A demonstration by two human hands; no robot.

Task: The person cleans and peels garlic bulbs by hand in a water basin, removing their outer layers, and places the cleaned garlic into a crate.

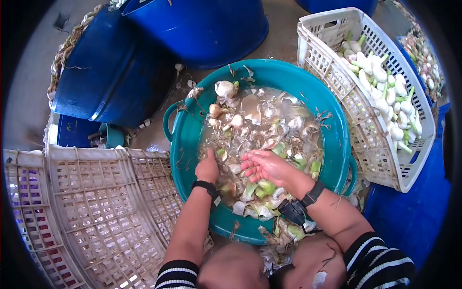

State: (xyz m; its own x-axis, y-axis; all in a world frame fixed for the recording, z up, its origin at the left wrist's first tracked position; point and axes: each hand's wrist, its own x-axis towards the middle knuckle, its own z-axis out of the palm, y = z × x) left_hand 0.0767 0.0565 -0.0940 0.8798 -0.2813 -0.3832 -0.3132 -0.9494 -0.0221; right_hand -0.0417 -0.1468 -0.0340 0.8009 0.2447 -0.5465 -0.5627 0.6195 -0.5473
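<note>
A round teal tub [337, 130] holds murky water with floating garlic skins [274, 139] and green stem pieces. Several garlic bulbs [225, 89] lie at its upper left. My left hand [207, 168] is over the left part of the water, a finger pointing up; its other fingers are hidden behind the back of the hand. My right hand [262, 167] is palm up just above the skins near the middle, wet, its fingers spread and slightly curled, holding nothing. Both wrists wear black bands.
A white crate [356, 96] of peeled garlic [385, 91] leans against the tub's right side. Blue barrels [115, 72] stand behind and to the left. White plastic crates [91, 192] line the left. More skins lie by my knees at the tub's front edge.
</note>
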